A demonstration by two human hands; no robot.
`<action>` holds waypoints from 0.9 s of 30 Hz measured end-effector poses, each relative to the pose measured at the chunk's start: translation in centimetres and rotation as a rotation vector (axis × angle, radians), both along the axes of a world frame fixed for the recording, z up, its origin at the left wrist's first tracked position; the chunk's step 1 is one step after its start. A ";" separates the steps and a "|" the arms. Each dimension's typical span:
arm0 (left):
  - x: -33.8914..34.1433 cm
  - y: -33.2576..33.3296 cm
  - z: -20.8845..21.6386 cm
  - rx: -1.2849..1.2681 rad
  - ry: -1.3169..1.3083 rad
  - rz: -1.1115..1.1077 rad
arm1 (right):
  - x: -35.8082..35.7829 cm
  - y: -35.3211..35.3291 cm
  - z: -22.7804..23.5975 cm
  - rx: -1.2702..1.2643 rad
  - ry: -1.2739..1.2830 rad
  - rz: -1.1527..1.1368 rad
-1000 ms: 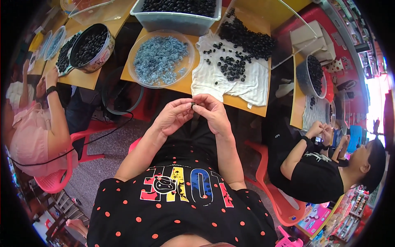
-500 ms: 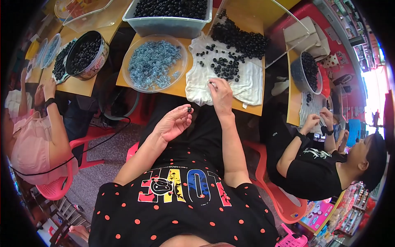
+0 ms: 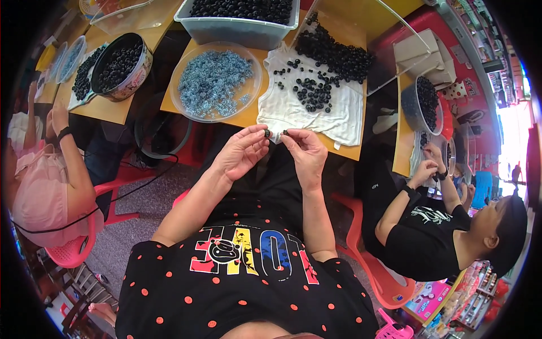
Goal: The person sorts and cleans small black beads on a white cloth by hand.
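Observation:
Both of my hands are raised close together at the near edge of the table, just below a white cloth [image 3: 345,120]. Thumb and fingers of my left hand [image 3: 238,157] pinch a small round black part [image 3: 267,133]. Facing it, my right hand [image 3: 308,161] pinches another small dark piece [image 3: 284,133], mostly covered by the fingertips. A narrow gap separates the two pieces. Loose black round parts [image 3: 313,93] lie on the cloth, with a denser heap [image 3: 330,51] behind them. Left of the cloth is a round translucent tray [image 3: 257,93] of small clear-blue pieces [image 3: 214,82].
A clear bin [image 3: 237,31] full of black parts stands at the back. At left, one person in pink [image 3: 51,198] sits by a pot [image 3: 138,76] of black parts. Another in black [image 3: 435,226] works at right beside a tub [image 3: 412,110]. Red chairs [image 3: 378,271] flank me.
My right hand has come down off the cloth with its small piece, and my left hand has risen to the right to meet it. The view has shifted slightly.

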State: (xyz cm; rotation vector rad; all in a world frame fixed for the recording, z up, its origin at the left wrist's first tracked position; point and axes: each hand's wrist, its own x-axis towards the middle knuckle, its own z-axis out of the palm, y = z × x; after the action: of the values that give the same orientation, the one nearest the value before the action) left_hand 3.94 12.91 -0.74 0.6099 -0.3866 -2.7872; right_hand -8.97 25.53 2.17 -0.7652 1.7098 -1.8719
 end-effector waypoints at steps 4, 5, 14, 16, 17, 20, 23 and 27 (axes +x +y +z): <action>-0.4 0.2 0.7 -0.039 -0.001 0.025 | 0.6 0.1 0.5 0.023 0.211 -0.013; -0.4 0.2 0.8 -0.056 -0.007 0.028 | 0.7 0.0 0.6 0.029 0.287 -0.025; -0.2 0.7 1.0 -0.083 -0.058 0.029 | 1.1 -0.2 1.2 0.032 0.418 0.023; -0.2 0.8 0.9 -0.097 -0.073 0.023 | 1.2 -0.1 1.2 0.050 0.412 0.020; -0.1 0.7 0.9 -0.111 -0.085 0.016 | 1.3 -0.1 1.2 0.058 0.409 0.019; -0.1 0.9 0.8 -0.135 -0.103 0.016 | 1.4 0.0 1.2 0.069 0.418 0.010; -0.1 1.1 0.7 -0.142 -0.121 0.013 | 1.5 0.0 1.1 0.086 0.495 -0.001; 0.1 1.1 0.6 -0.161 -0.118 -0.009 | 1.6 0.3 0.9 0.127 0.431 0.013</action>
State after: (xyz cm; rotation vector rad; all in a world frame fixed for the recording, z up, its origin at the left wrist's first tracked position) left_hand 4.07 14.06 -0.12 0.7375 -0.6325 -2.7016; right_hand -7.35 25.83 3.03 -1.1885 2.0502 -1.6515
